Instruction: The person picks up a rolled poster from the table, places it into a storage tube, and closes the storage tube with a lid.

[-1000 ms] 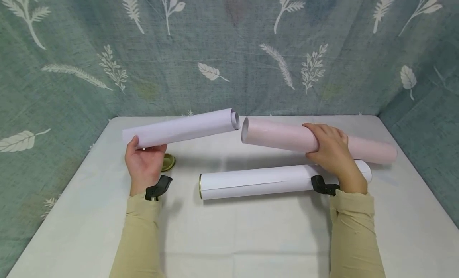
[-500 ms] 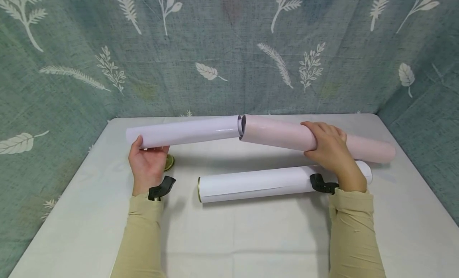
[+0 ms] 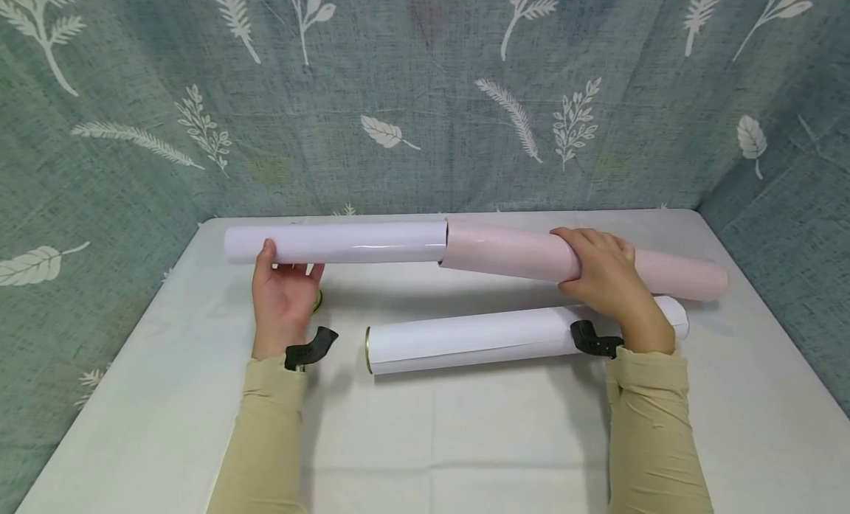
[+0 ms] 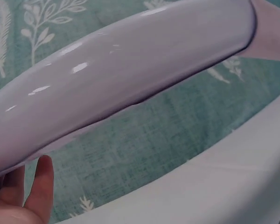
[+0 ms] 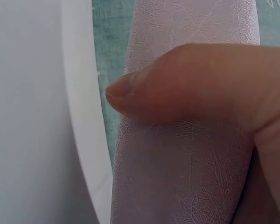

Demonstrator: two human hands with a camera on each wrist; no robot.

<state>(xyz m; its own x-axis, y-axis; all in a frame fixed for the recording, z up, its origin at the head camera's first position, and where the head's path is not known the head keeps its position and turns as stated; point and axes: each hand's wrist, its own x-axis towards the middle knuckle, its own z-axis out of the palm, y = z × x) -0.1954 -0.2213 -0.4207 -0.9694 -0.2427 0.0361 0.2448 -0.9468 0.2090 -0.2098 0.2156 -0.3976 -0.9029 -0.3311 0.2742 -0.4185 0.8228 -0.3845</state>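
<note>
My left hand (image 3: 285,307) holds a glossy pale lilac paper roll (image 3: 358,242) near its left end, thumb in front and fingers underneath. The roll is raised above the table and nearly level. Its right end meets the left mouth of a pink textured paper roll (image 3: 505,247), and in the head view no gap shows between them. My right hand (image 3: 607,278) grips the pink roll around its middle from above; the thumb (image 5: 154,93) lies across it in the right wrist view. The pink roll slopes down to the right, its far end low over the table.
A white tube (image 3: 471,340) with a gold rim lies on the white table (image 3: 432,440) in front of the rolls, partly under my right wrist. A gold lid (image 3: 319,300) is mostly hidden behind my left hand. Patterned green cloth (image 3: 425,94) encloses the back and sides.
The lilac roll's right end has come down and met the pink roll's mouth, closing the gap. My left hand has shifted right along the lilac roll; the right hand barely moved.
</note>
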